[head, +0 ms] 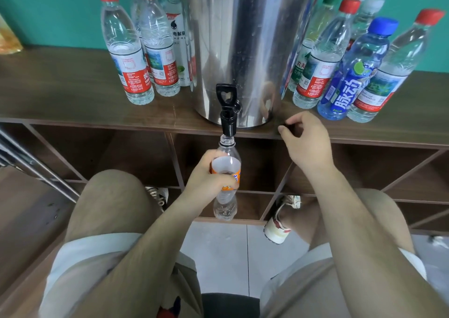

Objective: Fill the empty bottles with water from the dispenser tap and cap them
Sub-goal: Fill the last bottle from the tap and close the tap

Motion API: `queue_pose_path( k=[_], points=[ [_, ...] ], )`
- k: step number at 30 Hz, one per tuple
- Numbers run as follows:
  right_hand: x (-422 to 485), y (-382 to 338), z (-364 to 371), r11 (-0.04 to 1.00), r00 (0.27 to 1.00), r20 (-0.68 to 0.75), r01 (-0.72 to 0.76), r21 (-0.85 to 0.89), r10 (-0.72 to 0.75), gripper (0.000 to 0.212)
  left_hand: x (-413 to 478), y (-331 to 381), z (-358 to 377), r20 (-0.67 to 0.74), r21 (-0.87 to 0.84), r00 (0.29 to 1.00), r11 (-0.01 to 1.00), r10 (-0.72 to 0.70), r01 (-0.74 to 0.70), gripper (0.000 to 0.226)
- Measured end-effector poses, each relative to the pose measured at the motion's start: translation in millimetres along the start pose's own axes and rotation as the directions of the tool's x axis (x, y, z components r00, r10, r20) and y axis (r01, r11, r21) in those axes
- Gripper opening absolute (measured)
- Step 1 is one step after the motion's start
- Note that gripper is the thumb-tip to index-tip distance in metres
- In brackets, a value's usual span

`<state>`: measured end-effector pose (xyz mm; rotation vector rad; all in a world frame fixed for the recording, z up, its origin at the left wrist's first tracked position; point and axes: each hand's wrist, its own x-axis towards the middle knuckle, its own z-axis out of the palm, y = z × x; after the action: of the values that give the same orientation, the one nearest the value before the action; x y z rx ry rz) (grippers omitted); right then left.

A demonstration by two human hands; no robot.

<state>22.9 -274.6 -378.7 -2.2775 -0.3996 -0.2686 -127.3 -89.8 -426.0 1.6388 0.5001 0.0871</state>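
Note:
My left hand (209, 179) grips a clear, uncapped bottle with an orange label (224, 204) around its middle. It holds the bottle upright with the open mouth right under the black tap (228, 123) of the steel dispenser (247, 38). The tap's black lever (226, 95) stands up, and no stream of water shows. The bottle looks almost empty. My right hand (306, 143) hovers at the shelf's front edge to the right of the tap, fingers curled, thumb and forefinger pinching a small dark cap (283, 125).
The dispenser stands on a brown wooden shelf top (73, 94). Several capped bottles (126, 50) stand to its left and several more to its right, including a blue one (352, 75). Open cubbyholes lie below the top. My knees and shoes are close to the shelf.

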Motion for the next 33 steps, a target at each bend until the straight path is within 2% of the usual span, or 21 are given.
queue_pose_path(
  k=[3,7,9,11,12,14,15,17,19,22,27,30,31,33],
  points=[
    [1,1,5,0.999,1.000,-0.022,0.007,-0.031,-0.008,0.015,1,-1,1,-0.038,-0.008,0.998,0.999,0.048,-0.048,0.063],
    [-3,-2,3,0.999,0.999,-0.003,-0.052,-0.016,0.052,0.031,3,-3,-1,-0.050,-0.024,0.995,0.996,0.086,-0.088,0.065],
    [-11,-16,-3,0.993,0.989,-0.119,0.078,-0.088,-0.088,0.030,4,-4,-2,-0.052,-0.023,0.994,0.995,0.092,-0.094,0.065],
    [-18,-36,-11,0.940,0.917,-0.210,0.336,-0.057,-0.340,0.026,4,-4,-1,-0.045,-0.018,0.994,0.995,0.100,-0.101,0.066],
    [-21,-50,-14,0.893,0.876,-0.209,0.449,0.027,-0.434,0.028,5,-4,0,-0.043,-0.021,0.994,0.994,0.103,-0.104,0.068],
    [-25,-83,-19,0.802,0.828,-0.101,0.560,0.206,-0.552,0.040,5,-4,1,-0.045,-0.045,0.994,0.994,0.101,-0.103,0.071],
    [-26,-98,-19,0.781,0.807,-0.012,0.575,0.244,-0.590,0.048,5,-4,2,-0.046,-0.057,0.994,0.993,0.103,-0.105,0.071],
    [-22,-119,-19,0.774,0.762,0.152,0.597,0.211,-0.630,0.055,5,-5,3,-0.043,-0.072,0.992,0.990,0.116,-0.119,0.071],
    [-17,-127,-20,0.765,0.738,0.202,0.626,0.150,-0.644,0.050,5,-6,3,-0.046,-0.080,0.990,0.988,0.130,-0.133,0.071],
    [-18,-128,-21,0.723,0.709,0.143,0.681,0.112,-0.690,0.044,6,-7,4,-0.049,-0.067,0.988,0.987,0.146,-0.149,0.072],
    [-34,-113,-6,0.604,0.605,-0.014,0.796,0.036,-0.796,0.051,8,-8,5,-0.065,-0.082,0.986,0.984,0.151,-0.156,0.075],
    [-51,-96,7,0.520,0.523,-0.031,0.851,0.074,-0.852,0.049,8,-9,6,-0.073,-0.084,0.983,0.981,0.167,-0.172,0.073],
    [-58,-89,9,0.534,0.540,-0.036,0.838,0.110,-0.841,0.047,7,-8,6,-0.076,-0.073,0.981,0.981,0.176,-0.181,0.072],
    [-66,-73,12,0.623,0.645,-0.117,0.762,0.179,-0.755,0.049,6,-5,6,-0.079,-0.061,0.980,0.981,0.181,-0.186,0.071]
  ],
)
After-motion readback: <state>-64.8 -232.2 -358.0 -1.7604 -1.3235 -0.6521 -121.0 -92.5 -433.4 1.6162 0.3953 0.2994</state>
